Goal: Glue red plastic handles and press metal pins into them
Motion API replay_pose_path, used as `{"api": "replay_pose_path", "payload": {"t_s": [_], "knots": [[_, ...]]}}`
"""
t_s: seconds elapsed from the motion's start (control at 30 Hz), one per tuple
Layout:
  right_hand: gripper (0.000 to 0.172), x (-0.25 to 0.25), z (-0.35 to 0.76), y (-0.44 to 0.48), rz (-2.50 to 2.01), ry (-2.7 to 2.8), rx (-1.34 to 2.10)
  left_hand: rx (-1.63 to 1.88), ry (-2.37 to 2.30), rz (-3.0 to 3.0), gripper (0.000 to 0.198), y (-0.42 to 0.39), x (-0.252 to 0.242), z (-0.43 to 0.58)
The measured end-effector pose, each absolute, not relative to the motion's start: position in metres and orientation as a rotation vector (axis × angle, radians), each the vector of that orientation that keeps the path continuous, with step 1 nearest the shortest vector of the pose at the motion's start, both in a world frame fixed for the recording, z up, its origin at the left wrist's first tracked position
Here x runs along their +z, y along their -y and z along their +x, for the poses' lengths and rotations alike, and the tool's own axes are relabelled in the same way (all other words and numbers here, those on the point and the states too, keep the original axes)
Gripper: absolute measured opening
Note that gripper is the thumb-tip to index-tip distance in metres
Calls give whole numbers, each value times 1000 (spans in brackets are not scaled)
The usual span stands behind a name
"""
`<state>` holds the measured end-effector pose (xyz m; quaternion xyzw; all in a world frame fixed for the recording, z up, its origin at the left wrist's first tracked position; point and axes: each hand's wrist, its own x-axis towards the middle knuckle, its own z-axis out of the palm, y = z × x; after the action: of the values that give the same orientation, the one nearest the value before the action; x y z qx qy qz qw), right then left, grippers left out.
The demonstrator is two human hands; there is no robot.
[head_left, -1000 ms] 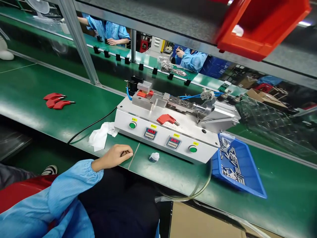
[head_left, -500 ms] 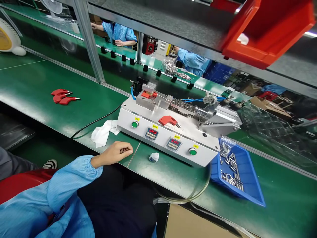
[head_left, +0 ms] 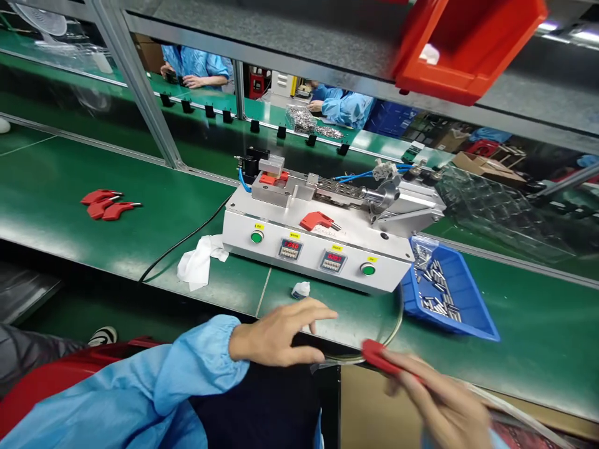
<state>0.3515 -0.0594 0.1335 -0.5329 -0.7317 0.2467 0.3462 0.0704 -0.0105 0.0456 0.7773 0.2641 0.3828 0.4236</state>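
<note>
My left hand (head_left: 283,333) hovers over the bench's front edge, thumb and fingers apart, holding nothing. At the lower right, my right hand (head_left: 442,399) is closed on a red plastic handle (head_left: 374,353), whose near part the fingers hide; the hand is a little blurred. Behind the hands stands a white bench machine (head_left: 318,259) with green buttons and red displays. On its top lies a red handle with a metal pin (head_left: 316,221). Another red piece (head_left: 275,178) sits in the machine's left fixture. A small white-capped bottle (head_left: 300,290) stands before the machine.
A blue bin (head_left: 472,305) of metal pins is right of the machine. Several red handles (head_left: 110,206) lie on the left bench, and a white cloth (head_left: 196,262) nearer. An orange-red bin (head_left: 468,75) overhangs from the shelf. Two co-workers in blue sleeves (head_left: 206,65) sit behind.
My left hand has moved right and opened out. My right hand has come into view with a red handle. The view has shifted, and the right display reads differently.
</note>
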Motion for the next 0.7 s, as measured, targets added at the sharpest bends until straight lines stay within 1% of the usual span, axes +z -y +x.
{"api": "replay_pose_path", "payload": {"t_s": [0.03, 0.07, 0.13, 0.17, 0.2, 0.27, 0.33, 0.37, 0.43, 0.57, 0.6, 0.7], "knots": [[34, 126, 331, 53, -1324, 1899, 798, 961, -637, 1947, 62, 13, 46, 72], [38, 118, 312, 48, -1264, 1877, 960, 963, -635, 1938, 57, 14, 46, 70], [42, 103, 280, 37, -1170, 1805, 1160, 962, -685, 1886, 40, 16, 44, 60], [42, 96, 269, 32, -1162, 1776, 1161, 960, -734, 1843, 34, 15, 42, 52], [40, 87, 262, 28, -1177, 1744, 1089, 955, -796, 1790, 30, 14, 38, 43], [36, 68, 254, 19, -1259, 1646, 822, 936, -943, 1659, 29, 10, 28, 26], [40, 46, 252, 9, -1347, 1541, 600, 913, -1057, 1523, 29, 5, 16, 12], [44, 35, 250, 3, -1381, 1517, 560, 902, -1082, 1471, 29, 3, 11, 7], [47, 17, 244, -8, -1420, 1544, 595, 893, -1082, 1418, 27, 0, 2, 1], [29, 4, 228, -17, -1388, 1592, 746, 883, -1075, 1459, 23, -3, 0, -2], [29, 6, 227, -15, -1362, 1562, 817, 883, -1084, 1475, 22, -3, 2, -2], [34, 18, 231, -4, -1343, 1455, 996, 882, -1089, 1510, 25, -3, 5, -4]]}}
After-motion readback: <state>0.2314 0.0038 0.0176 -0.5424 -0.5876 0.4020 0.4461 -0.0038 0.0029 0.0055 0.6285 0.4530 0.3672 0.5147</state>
